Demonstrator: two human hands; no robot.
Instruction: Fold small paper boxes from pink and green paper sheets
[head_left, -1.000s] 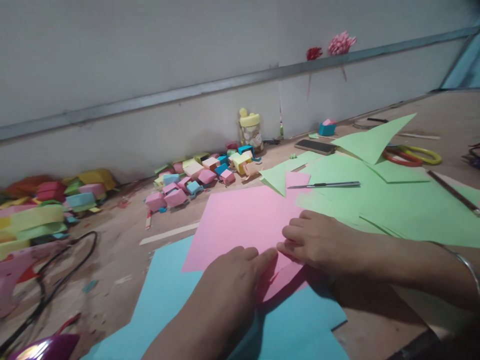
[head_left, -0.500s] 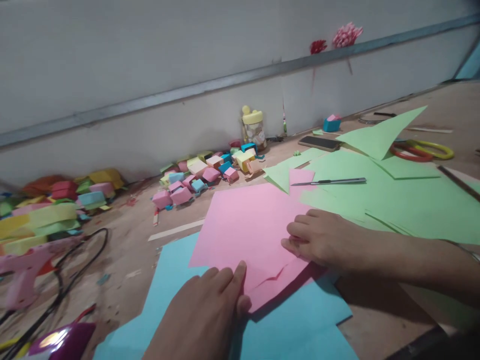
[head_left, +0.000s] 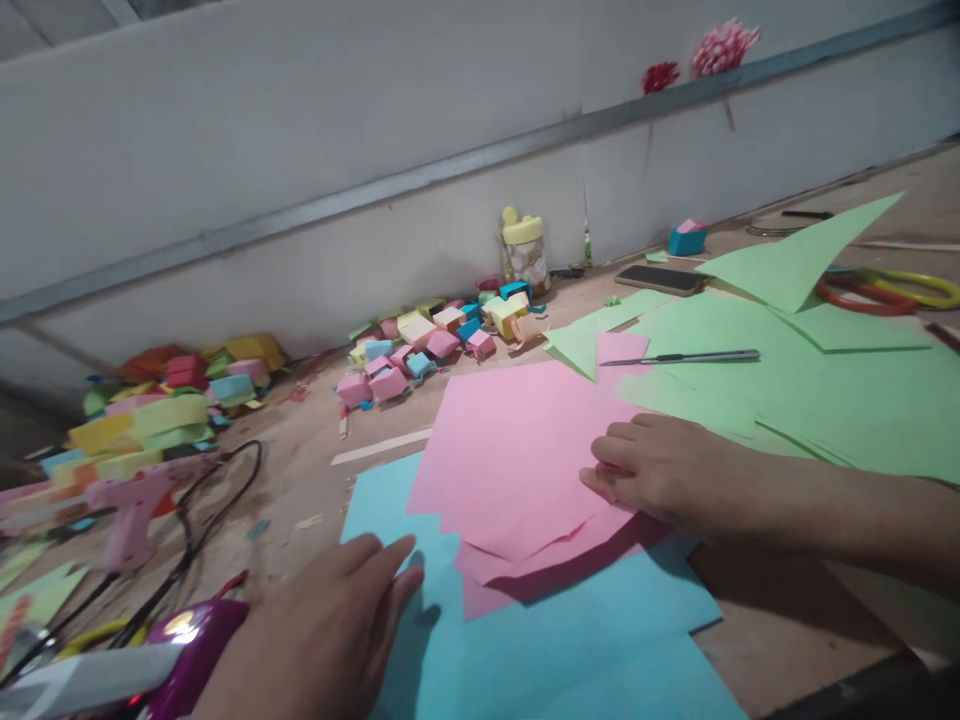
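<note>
Sheets of pink paper lie over blue paper; their near edge is torn or creased and lifts a little. My right hand rests on the right side of the pink paper with its fingers curled in and closed on it. Apart from the pink sheets, my left hand hovers over the left edge of the blue paper, thumb and index finger stretched out and slightly apart, with nothing in it. A craft knife lies beyond my right hand on a small pink piece and green paper.
Small folded paper boxes lie near the wall, with a larger colourful pile farther left. A pink glue gun with a black cord sits at left. A phone, a lidded jar and scissors are at the back.
My left hand has let go of the pink paper's near edge and moved left. The view has shifted left, showing more of the glue gun. My right hand stays on the pink paper.
</note>
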